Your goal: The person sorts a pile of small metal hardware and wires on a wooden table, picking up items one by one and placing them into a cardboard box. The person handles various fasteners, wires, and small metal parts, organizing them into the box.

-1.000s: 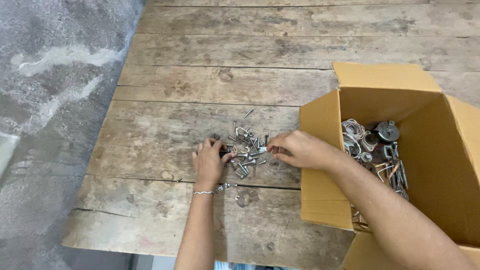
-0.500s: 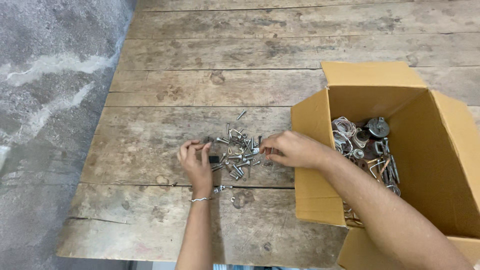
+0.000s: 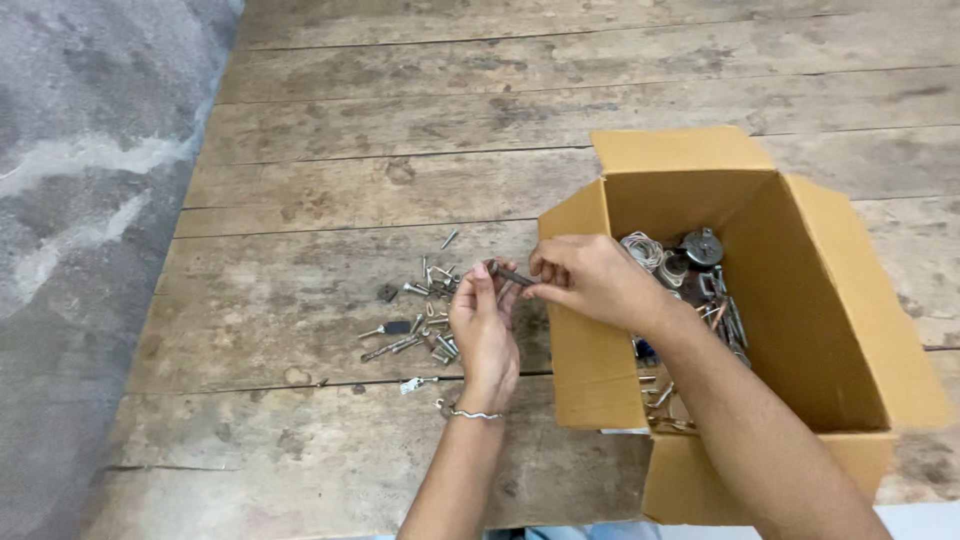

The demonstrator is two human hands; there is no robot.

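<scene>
Both hands are pinching one dark bolt (image 3: 512,274), the left hand (image 3: 483,330) and right hand (image 3: 590,280) meeting above the scattered hardware pile (image 3: 425,315) near the wooden table's (image 3: 300,200) left edge, just beside the cardboard box (image 3: 800,300). With only fingertips gripping, the bolt is probably at risk of slipping and dropping into the pile.

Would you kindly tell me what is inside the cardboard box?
The cardboard box holds metal hardware: a coiled wire, a round fitting, bolts. The right forearm and near wall hide the rest.
</scene>
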